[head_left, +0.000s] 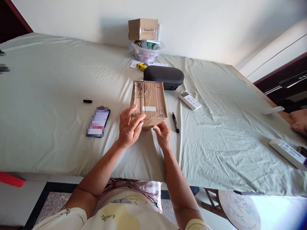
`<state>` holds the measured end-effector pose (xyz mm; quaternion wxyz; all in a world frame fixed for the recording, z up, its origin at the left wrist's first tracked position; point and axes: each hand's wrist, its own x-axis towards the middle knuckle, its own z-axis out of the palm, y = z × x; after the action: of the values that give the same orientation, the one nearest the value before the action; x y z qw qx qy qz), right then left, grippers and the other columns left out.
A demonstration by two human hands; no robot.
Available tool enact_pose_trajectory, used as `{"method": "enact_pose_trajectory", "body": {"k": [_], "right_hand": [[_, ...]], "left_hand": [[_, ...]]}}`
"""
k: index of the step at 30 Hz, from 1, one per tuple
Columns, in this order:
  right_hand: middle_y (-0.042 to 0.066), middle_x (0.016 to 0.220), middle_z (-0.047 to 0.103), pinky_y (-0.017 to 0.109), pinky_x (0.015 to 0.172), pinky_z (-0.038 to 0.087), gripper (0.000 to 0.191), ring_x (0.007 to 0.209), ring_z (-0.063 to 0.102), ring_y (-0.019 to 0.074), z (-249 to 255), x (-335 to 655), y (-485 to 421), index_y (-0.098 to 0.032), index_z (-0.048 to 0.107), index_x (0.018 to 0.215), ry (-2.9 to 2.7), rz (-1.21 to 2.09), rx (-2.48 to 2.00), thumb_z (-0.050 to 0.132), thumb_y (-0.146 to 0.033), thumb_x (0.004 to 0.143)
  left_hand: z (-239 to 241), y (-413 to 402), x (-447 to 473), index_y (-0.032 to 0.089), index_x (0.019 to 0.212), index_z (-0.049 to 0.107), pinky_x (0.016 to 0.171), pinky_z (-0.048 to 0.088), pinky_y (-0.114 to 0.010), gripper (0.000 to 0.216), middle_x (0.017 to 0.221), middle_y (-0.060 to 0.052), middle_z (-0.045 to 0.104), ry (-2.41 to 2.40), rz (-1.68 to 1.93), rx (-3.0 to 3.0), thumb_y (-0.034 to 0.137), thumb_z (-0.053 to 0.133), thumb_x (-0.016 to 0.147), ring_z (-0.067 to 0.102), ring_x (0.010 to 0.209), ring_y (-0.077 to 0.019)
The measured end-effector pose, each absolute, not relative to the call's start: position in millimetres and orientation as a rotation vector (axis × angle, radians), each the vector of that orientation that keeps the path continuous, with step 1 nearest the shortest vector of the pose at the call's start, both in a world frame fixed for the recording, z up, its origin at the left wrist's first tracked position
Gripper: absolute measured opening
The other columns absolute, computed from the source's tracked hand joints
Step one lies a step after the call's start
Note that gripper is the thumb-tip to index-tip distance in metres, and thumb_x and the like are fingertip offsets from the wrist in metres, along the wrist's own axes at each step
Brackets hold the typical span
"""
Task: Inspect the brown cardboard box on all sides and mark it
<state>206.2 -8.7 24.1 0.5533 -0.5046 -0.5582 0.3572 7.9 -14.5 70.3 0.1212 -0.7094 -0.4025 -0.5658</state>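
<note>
A brown cardboard box with black scribbled loops on its top sits on the table before me. A strip of white tape with green dots is stuck near its front edge. My left hand grips the near left corner, fingers bent over the side and the top edge. At the lower right of the front face, my right hand is closed at the box's bottom edge, thumb uppermost; its other fingers are partly hidden. A black marker without its cap lies to the right of the box.
Left of the box are a phone and a black marker cap. Behind it lie a black hard case, a yellow tape measure and a plastic basket under another carton. A white device lies right; another person's hand shows far right.
</note>
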Motion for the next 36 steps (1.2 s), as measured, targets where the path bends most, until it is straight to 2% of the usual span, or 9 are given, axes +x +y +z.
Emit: {"method": "enact_pose_trajectory", "body": {"k": [9, 16, 18, 23, 26, 28, 30, 33, 36], "right_hand": [[0.002, 0.086, 0.074, 0.032, 0.074, 0.049, 0.023, 0.072, 0.06, 0.0155, 23.2, 204.9, -8.8, -0.023, 0.07, 0.087, -1.52, 0.811, -1.431, 0.069, -0.045, 0.081], [0.002, 0.086, 0.074, 0.032, 0.076, 0.051, 0.019, 0.073, 0.062, 0.0164, 22.0, 200.8, -10.5, -0.023, 0.067, 0.089, -1.554, 0.794, -1.436, 0.064, -0.041, 0.083], [0.002, 0.088, 0.074, 0.033, 0.078, 0.052, 0.018, 0.075, 0.063, 0.0171, 20.2, 201.5, -10.8, -0.023, 0.067, 0.089, -1.578, 0.76, -1.456, 0.064, -0.04, 0.084], [0.004, 0.087, 0.074, 0.034, 0.077, 0.052, 0.016, 0.079, 0.065, 0.0197, 15.9, 204.5, -9.8, -0.023, 0.067, 0.082, -1.67, 0.664, -1.496, 0.064, -0.039, 0.086], [0.004, 0.086, 0.074, 0.034, 0.077, 0.052, 0.016, 0.079, 0.065, 0.0199, 15.0, 205.2, -9.2, -0.023, 0.067, 0.081, -1.69, 0.623, -1.497, 0.064, -0.038, 0.087], [0.004, 0.086, 0.074, 0.034, 0.076, 0.052, 0.016, 0.078, 0.065, 0.02, 14.7, 205.7, -9.1, -0.023, 0.068, 0.082, -1.682, 0.612, -1.513, 0.063, -0.038, 0.087], [0.004, 0.087, 0.074, 0.035, 0.078, 0.052, 0.015, 0.079, 0.065, 0.0206, 14.5, 206.7, -8.9, -0.023, 0.068, 0.084, -1.666, 0.604, -1.536, 0.062, -0.037, 0.088], [0.005, 0.088, 0.075, 0.036, 0.079, 0.051, 0.015, 0.082, 0.067, 0.0219, 13.5, 208.5, -8.0, -0.024, 0.069, 0.085, -1.644, 0.586, -1.569, 0.06, -0.036, 0.087], [0.005, 0.087, 0.075, 0.037, 0.079, 0.051, 0.015, 0.082, 0.067, 0.0223, 11.3, 209.5, -6.2, -0.024, 0.069, 0.085, -1.639, 0.581, -1.581, 0.06, -0.037, 0.086]], "left_hand": [[68.7, -6.3, -14.4, 0.027, 0.138, 0.055, 0.119, 0.048, -0.046, 0.033, 0.161, -0.013, 0.051, -1.178, -1.731, -2.01, 0.03, 0.06, 0.105, 0.053, 0.148, -0.027], [56.5, -0.6, -22.9, 0.031, 0.159, 0.041, 0.127, 0.039, -0.052, 0.054, 0.173, -0.015, 0.037, -1.247, -1.778, -2.015, 0.037, 0.057, 0.108, 0.045, 0.157, -0.0314], [49.8, 0.8, -19.4, 0.03, 0.162, 0.038, 0.125, 0.042, -0.05, 0.057, 0.172, -0.017, 0.04, -1.267, -1.769, -2.044, 0.039, 0.056, 0.108, 0.05, 0.153, -0.0315], [32.2, 0.4, -2.1, 0.025, 0.163, 0.038, 0.113, 0.053, -0.042, 0.059, 0.151, -0.017, 0.063, -1.327, -1.733, -2.081, 0.034, 0.056, 0.108, 0.064, 0.135, -0.0275], [23.5, -1.2, 5.7, 0.024, 0.164, 0.035, 0.105, 0.059, -0.04, 0.063, 0.142, -0.017, 0.068, -1.492, -1.819, -2.052, 0.038, 0.058, 0.107, 0.069, 0.122, -0.026], [18.0, -1.4, 7.4, 0.023, 0.162, 0.036, 0.097, 0.062, -0.039, 0.065, 0.137, -0.016, 0.07, -1.674, -1.885, -2.064, 0.043, 0.062, 0.105, 0.072, 0.114, -0.0248], [12.4, -0.4, 6.8, 0.022, 0.154, 0.045, 0.092, 0.064, -0.038, 0.059, 0.131, -0.014, 0.071, -1.843, -1.869, -2.124, 0.041, 0.066, 0.102, 0.073, 0.11, -0.0242], [6.1, 1.2, 3.8, 0.021, 0.14, 0.056, 0.093, 0.063, -0.038, 0.047, 0.128, -0.014, 0.071, -1.98, -1.684, -2.256, 0.026, 0.072, 0.096, 0.072, 0.112, -0.0251], [7.6, -0.3, 1.4, 0.019, 0.129, 0.06, 0.096, 0.061, -0.041, 0.041, 0.124, -0.014, 0.071, -2.11, -1.329, -2.326, 0.014, 0.073, 0.091, 0.071, 0.114, -0.0273]]}}
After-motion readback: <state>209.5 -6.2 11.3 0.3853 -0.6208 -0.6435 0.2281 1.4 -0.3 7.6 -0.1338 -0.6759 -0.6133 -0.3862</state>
